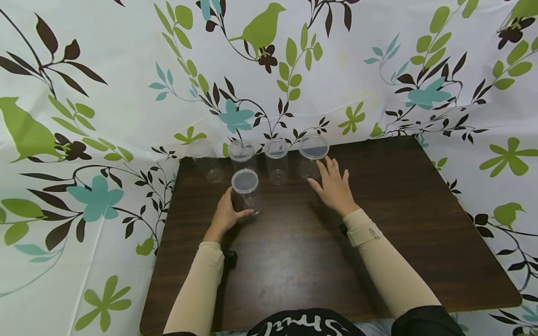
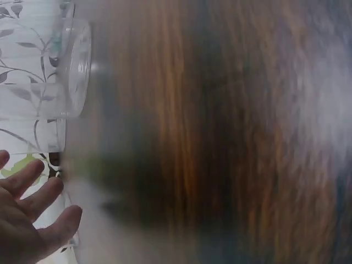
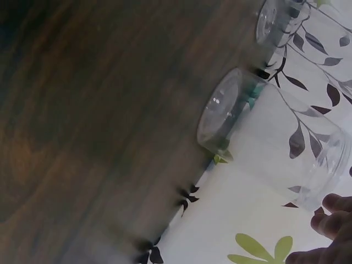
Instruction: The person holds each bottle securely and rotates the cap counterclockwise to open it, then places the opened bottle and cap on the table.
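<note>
A clear plastic jar [image 1: 245, 186] with a pale round top stands upright in front of the row at the back of the table. My left hand [image 1: 224, 217] is beside it, thumb and fingers spread about its lower left side. In the left wrist view the same hand [image 2: 27, 214] shows parted, loosely bent fingers with nothing between them. My right hand [image 1: 335, 189] reaches up to a wider clear jar [image 1: 311, 156] at the row's right end, its fingers spread along the front. The right wrist view has those fingertips [image 3: 333, 220] close to the top of the clear jar [image 3: 280, 132].
Left of the wider jar, three more clear jars line the back edge: a narrow one [image 1: 277, 161], a middle one [image 1: 242, 156] and the leftmost [image 1: 206, 158]. The dark wooden table [image 1: 290, 261] meets a patterned cloth [image 1: 126, 93] behind it.
</note>
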`<state>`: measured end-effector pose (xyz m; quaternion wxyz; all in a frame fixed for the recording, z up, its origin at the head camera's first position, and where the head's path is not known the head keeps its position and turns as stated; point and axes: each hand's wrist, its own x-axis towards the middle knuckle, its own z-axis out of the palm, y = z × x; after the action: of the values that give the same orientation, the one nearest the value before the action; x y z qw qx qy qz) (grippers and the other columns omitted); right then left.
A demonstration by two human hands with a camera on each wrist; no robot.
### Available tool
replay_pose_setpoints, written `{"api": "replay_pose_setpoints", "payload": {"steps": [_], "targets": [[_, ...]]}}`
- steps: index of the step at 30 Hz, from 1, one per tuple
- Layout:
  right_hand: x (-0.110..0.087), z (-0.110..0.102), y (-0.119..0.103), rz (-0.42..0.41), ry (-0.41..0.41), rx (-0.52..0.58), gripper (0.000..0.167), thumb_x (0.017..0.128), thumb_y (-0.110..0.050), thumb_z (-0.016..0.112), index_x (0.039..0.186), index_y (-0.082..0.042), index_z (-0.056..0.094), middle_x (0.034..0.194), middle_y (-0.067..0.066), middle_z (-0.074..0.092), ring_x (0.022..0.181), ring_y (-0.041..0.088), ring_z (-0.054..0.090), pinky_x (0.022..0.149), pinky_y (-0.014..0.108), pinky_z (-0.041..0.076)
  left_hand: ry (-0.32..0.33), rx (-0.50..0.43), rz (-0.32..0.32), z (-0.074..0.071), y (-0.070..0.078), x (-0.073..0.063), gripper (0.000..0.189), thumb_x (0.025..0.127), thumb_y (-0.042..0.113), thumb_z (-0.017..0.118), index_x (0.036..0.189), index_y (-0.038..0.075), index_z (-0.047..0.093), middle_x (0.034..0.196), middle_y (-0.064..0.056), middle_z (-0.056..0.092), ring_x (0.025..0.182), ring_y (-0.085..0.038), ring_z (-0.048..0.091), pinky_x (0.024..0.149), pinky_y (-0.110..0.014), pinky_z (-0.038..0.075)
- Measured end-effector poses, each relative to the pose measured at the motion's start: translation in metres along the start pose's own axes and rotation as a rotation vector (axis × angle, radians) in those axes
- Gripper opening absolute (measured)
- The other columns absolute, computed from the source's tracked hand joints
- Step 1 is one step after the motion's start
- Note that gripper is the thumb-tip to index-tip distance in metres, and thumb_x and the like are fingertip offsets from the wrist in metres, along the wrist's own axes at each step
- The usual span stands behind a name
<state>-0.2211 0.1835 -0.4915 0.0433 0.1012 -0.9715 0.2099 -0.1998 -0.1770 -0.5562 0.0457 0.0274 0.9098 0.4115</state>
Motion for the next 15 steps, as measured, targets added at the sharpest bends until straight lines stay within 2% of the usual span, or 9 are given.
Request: {"api": "replay_pose_setpoints", "payload": {"steps": [5, 8, 15], "targets": [[-0.005, 0.005, -0.001, 0.008, -0.012, 0.014, 0.075, 0.104, -0.054, 0.047, 0.160, -0.008, 0.027, 0.167, 0.023, 0.013, 0.154, 0.041, 0.005, 0.112, 0.076, 0.005, 0.021, -0.138, 0.060, 0.009, 0.001, 0.002, 0.110, 0.076, 0.024, 0.092, 0.158, 0.004, 0.022, 0.157, -0.021, 0.036, 0.147, -0.037, 0.032, 0.120, -0.053, 0.023], [-0.006, 0.007, 0.000, 0.011, -0.020, 0.023, 0.075, 0.104, -0.054, 0.047, 0.160, -0.008, 0.027, 0.167, 0.022, 0.013, 0.154, 0.041, 0.005, 0.112, 0.076, 0.005, 0.029, -0.187, 0.076, 0.014, 0.003, 0.003, 0.107, 0.076, 0.022, 0.092, 0.157, 0.004, 0.024, 0.155, -0.020, 0.040, 0.145, -0.036, 0.036, 0.119, -0.052, 0.025], [-0.007, 0.012, 0.002, 0.005, -0.036, 0.034, 0.076, 0.104, -0.054, 0.047, 0.159, -0.007, 0.028, 0.167, 0.023, 0.013, 0.154, 0.041, 0.005, 0.112, 0.076, 0.006, 0.021, -0.234, 0.046, 0.022, 0.009, 0.005, 0.093, 0.079, 0.026, 0.089, 0.150, 0.005, 0.034, 0.145, -0.023, 0.051, 0.137, -0.039, 0.046, 0.116, -0.053, 0.031]]}}
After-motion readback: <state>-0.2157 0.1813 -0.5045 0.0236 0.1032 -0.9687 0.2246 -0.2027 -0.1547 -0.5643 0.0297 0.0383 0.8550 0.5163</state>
